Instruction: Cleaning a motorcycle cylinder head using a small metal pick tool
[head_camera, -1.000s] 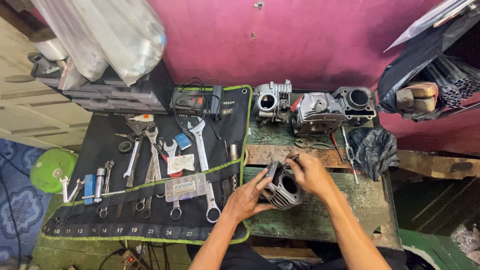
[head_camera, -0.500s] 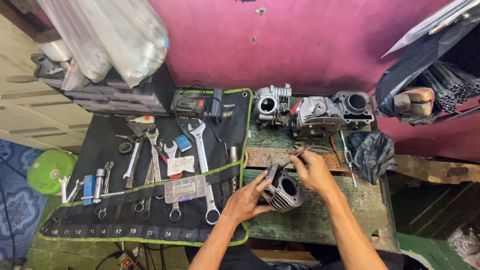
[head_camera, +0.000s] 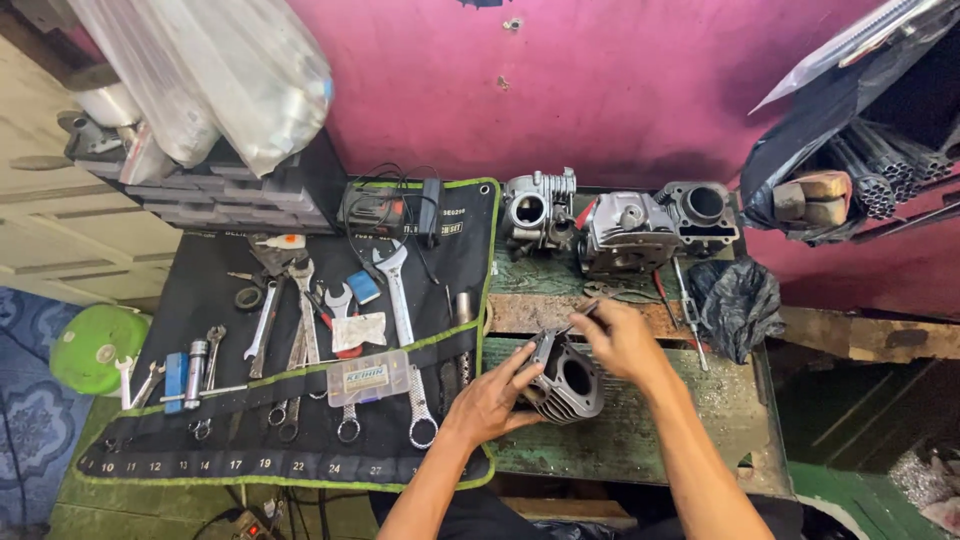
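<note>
Cylinder (head_camera: 568, 382) with cooling fins sits on the green desk (head_camera: 690, 420), tilted so its round bore faces up toward the camera. Left hand (head_camera: 492, 402) is wrapped around its left side, fingers curled onto the fins, so it's got a proper grip on it. Right hand (head_camera: 622, 340) is just above the top edge, fingers pinched shut around a thin dark tool (head_camera: 578, 320) whose tip pokes at the cylinder's upper rim. Can't really make out what kind of tool it is, too small and mostly covered by the fingers.

Just left of the cylinder is a black tool roll (head_camera: 300, 440) with a green border, loaded with wrenches (head_camera: 400, 320), a small clear plastic box (head_camera: 368, 377) and some sockets. Its right edge runs close by the left hand. Behind the hands, against the pink wall (head_camera: 620, 90), are three grey engine parts (head_camera: 625, 225) in a row, well apart from the cylinder. A crumpled black bag (head_camera: 738, 300) lies to the right of them, with a long thin rod (head_camera: 688, 310) beside it.

Top left there's a clear plastic bag (head_camera: 220, 70) hanging over dark drawers (head_camera: 240, 200), partly covering them. Top right, a bundle of metal pipes (head_camera: 880, 165) is cut off by the frame edge. Green round lid (head_camera: 98, 345) sits off the roll's left side.
</note>
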